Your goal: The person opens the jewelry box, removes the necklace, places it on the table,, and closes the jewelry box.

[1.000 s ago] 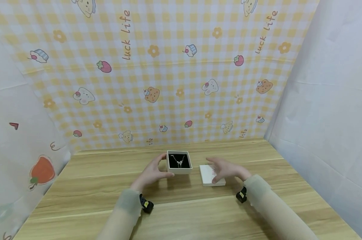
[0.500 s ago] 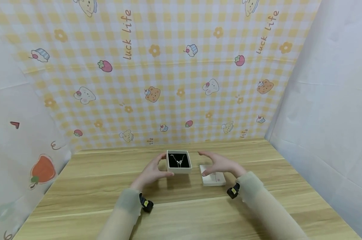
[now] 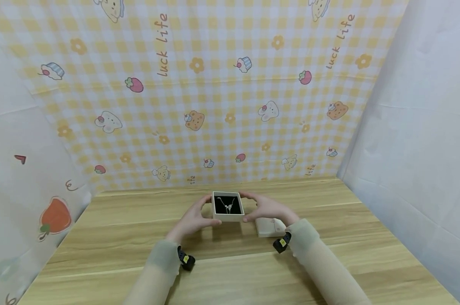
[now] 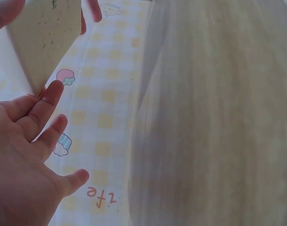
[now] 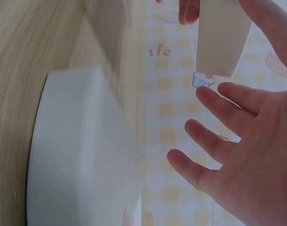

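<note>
Gripping the white box (image 3: 230, 218) from its left side, the left hand (image 3: 193, 218) appears in the head view with its thumb at the near corner and its fingers at the far one. The box is held above the counter (image 3: 222, 279), its top uncovered, and inside it a silver-coloured necklace (image 3: 228, 207) lies on a black pad (image 3: 218, 209). At the right side of the box, the right hand (image 3: 269, 208) makes an arch, not closed, with its thumb beside the near corner; if it touches, I cannot tell. A flat white lid (image 3: 269, 229) rests on the counter, partly covered by this hand. Behind is a yellow checked cloth (image 3: 214, 93). In the left wrist view, the box stands between thumb and forefinger, small dark marks on one face, while the other fingers spread apart. In the right wrist view, the right hand's fingers are extended, the fingertips just below the box, and the lid lies well apart from them, near the camera.
</note>
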A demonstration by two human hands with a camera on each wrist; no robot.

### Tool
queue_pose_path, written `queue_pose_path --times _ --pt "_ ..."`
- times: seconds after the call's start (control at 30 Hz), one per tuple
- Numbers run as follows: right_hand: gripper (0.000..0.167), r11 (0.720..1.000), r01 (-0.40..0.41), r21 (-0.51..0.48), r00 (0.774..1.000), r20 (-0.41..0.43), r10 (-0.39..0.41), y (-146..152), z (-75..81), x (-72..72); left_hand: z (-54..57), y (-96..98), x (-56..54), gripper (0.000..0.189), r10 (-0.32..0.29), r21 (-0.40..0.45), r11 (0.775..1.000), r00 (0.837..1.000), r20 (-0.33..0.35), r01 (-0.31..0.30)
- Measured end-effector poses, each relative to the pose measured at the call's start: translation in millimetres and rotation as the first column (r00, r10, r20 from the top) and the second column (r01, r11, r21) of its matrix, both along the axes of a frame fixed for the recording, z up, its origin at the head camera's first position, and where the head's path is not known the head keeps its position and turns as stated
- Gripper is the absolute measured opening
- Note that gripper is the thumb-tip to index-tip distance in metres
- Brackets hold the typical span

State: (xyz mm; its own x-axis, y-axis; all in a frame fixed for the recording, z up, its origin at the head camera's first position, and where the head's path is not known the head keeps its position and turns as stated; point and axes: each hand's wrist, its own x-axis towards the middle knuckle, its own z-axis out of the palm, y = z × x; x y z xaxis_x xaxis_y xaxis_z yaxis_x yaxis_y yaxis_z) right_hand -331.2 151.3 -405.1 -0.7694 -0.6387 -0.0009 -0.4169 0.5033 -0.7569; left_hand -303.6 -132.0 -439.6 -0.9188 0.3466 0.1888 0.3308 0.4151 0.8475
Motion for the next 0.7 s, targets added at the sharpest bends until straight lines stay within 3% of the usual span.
queue_pose_path --times 0.4,0.7 --pt "0.093 0.998 0.011 -0.054 0.999 0.030 -0.009 -6.1 -4.8 -1.5 -0.8 -1.4 -1.9 0.085 0.000 -0.002 1.000 1.000 0.001 0.000" --pt "0.093 0.995 0.009 -0.101 0.999 0.053 -0.004 -8.5 -7.6 -3.6 0.7 -1.6 -1.5 0.076 -0.015 0.015 1.000 1.000 -0.022 0.015"
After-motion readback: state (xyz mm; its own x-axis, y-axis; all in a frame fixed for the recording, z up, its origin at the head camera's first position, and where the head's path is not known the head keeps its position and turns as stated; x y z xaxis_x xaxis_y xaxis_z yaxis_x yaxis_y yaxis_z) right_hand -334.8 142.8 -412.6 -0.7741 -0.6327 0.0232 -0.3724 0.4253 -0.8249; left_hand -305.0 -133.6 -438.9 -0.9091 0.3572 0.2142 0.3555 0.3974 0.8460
